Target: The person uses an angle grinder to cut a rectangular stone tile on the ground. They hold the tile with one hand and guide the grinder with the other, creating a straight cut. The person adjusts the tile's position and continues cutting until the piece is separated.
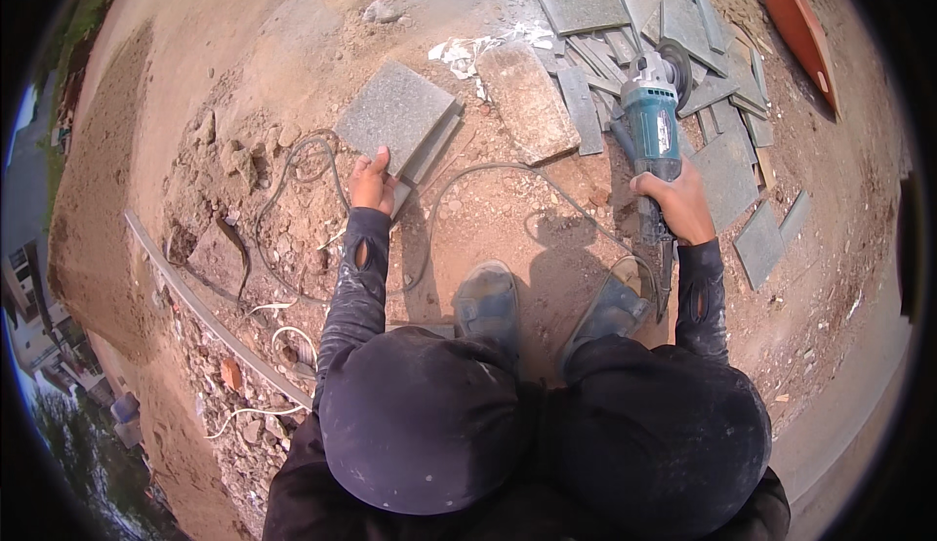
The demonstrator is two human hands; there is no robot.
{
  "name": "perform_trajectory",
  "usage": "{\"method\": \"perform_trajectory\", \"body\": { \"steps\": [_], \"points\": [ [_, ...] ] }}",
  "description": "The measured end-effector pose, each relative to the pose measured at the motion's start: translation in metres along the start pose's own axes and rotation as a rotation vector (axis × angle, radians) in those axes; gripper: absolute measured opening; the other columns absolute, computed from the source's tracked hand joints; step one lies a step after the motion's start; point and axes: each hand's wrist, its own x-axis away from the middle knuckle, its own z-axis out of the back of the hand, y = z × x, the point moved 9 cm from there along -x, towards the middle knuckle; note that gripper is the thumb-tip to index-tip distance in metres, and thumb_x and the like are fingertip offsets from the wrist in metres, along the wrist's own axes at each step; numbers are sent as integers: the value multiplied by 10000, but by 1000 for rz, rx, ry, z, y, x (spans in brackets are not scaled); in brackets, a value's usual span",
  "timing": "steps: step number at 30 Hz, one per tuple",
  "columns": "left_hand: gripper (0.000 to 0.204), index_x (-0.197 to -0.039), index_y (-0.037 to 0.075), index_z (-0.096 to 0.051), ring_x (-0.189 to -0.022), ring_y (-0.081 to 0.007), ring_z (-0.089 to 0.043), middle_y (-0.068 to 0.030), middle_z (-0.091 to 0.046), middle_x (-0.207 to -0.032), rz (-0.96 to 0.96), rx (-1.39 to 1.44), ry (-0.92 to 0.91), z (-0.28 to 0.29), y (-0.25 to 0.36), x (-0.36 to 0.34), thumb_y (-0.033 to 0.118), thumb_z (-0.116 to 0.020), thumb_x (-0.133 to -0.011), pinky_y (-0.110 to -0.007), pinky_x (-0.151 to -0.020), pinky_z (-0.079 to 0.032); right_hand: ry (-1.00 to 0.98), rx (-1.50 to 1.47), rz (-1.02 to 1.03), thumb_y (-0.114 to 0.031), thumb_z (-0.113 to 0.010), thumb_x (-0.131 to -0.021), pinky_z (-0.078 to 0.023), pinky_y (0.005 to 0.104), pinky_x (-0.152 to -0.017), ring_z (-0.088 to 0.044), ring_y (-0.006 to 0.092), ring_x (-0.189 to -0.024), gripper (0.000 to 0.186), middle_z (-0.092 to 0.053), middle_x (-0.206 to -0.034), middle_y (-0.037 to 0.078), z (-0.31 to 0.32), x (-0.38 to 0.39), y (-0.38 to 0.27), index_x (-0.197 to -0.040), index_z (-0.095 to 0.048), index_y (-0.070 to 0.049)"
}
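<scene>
Grey grainy slab (395,106) | left hand (371,184) pinching its edge | teal cylindrical grinder (652,123) | right hand (682,203) gripping it

The block (528,102) lies between the leftmost tile (395,108) and the grinder (652,123).

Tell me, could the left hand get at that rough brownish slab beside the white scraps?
Probably yes: the rough brownish slab lies close by with its top exposed, but the left hand may first need to release the grey stone tile.
</scene>
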Motion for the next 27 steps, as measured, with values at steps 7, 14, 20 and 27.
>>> {"method": "perform_trajectory", "body": {
  "steps": [7, 14, 20, 27],
  "points": [
    [167, -922, 12, -615, -727, -154, -650, -104, -671, -893, 21, -421, -28, 38, 4, -10, 164, -675, -888, -255, -602, -528, -95, -12, -15, -179, -703, -671, -436, 268, -630, -529, 136, -647, 324, -590, -757, 28, -10, 8, -10, -905, -580, 8],
    [299, -1074, -68, -609, -793, -185, -691, -158, -684, -943, 2, -351, -327, 21, 25, 38, 191, -619, -924, -243, -716, -582, -154, 73, -113, -177, -687, -714, -468, 268, -586, -579, 159, -592, 251, -598, -728, 65, -9, 20, -13, -840, -604, 25],
    [276, -1052, 7, -635, -681, -80, -625, -25, -652, -797, -64, -499, -165, 139, 44, 165, 258, -605, -941, -194, -580, -488, -138, 108, -273, -227, -714, -692, -467, 289, -624, -576, 174, -652, 414, -591, -790, 87, -2, 24, -9, -961, -588, 62],
    [443, -966, -42, -684, -796, -302, -672, -204, -684, -886, 148, -1106, 580, 333, -92, 351, 384, -689, -844, -369, -729, -515, -119, 102, -282, -230, -716, -691, -467, 288, -626, -575, 176, -658, 421, -592, -798, 87, -8, 23, -3, -966, -588, 63]
  ]
}}
